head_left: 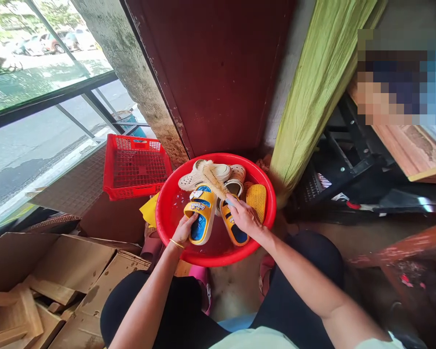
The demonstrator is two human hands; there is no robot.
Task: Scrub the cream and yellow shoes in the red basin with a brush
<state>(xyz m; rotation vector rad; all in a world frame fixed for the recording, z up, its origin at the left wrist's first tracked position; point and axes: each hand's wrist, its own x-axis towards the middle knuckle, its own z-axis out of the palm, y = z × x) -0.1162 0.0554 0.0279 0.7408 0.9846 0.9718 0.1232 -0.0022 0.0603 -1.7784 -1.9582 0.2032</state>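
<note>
My left hand (pixel 184 228) is closed on the side of a yellow sandal (pixel 199 220) with a blue footbed, tilted up over the red basin (pixel 161 208). In my right hand (pixel 242 213) is a scrub brush (pixel 212 178) with pale bristles, its head above the sandal's toe end. Below my right hand lies another yellow and blue sandal (pixel 241 236), partly hidden by the hand. Beige clogs (pixel 189 181) rest at the back of the basin. Along its right side sits a yellow sandal with its ribbed sole (pixel 256 201) showing.
A red plastic crate (pixel 140 167) stands left of the basin. Cardboard boxes (pixel 76 261) with wooden pieces (pixel 25 310) are at lower left. Behind the basin is a dark red door (pixel 218 72), with a green curtain (pixel 308 87) to its right. A blurred-out person is at upper right.
</note>
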